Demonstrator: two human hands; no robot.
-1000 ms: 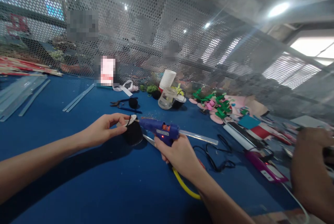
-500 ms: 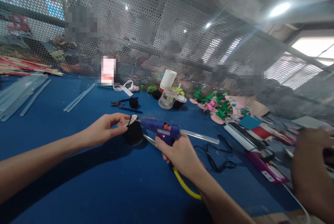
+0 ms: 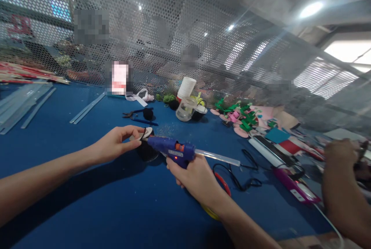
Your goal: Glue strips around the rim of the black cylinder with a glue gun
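My left hand [image 3: 116, 144] pinches the white rim of a small black pot [image 3: 145, 149] that stands on the blue table [image 3: 87, 202]. My right hand [image 3: 193, 174] is wrapped round the grip of a blue hot glue gun [image 3: 171, 147]. The gun's nozzle points left and touches the top of the pot. A clear glue stick [image 3: 217, 157] sticks out of the gun's back to the right. Its red light is on.
Another person's hand [image 3: 342, 175] works at the right edge. Pliers and a black pom-pom [image 3: 147, 113], a clear cup [image 3: 185, 109], a white cup [image 3: 186, 87] and green and pink craft pieces [image 3: 240, 119] lie behind. A black cable [image 3: 240, 179], red-handled scissors and clear strips [image 3: 87, 108] lie about. Perforated mesh walls the back.
My right hand has moved the glue gun a little left and down, bringing the nozzle over the pot. The red scissor handle now shows behind my wrist. My left hand stays put.
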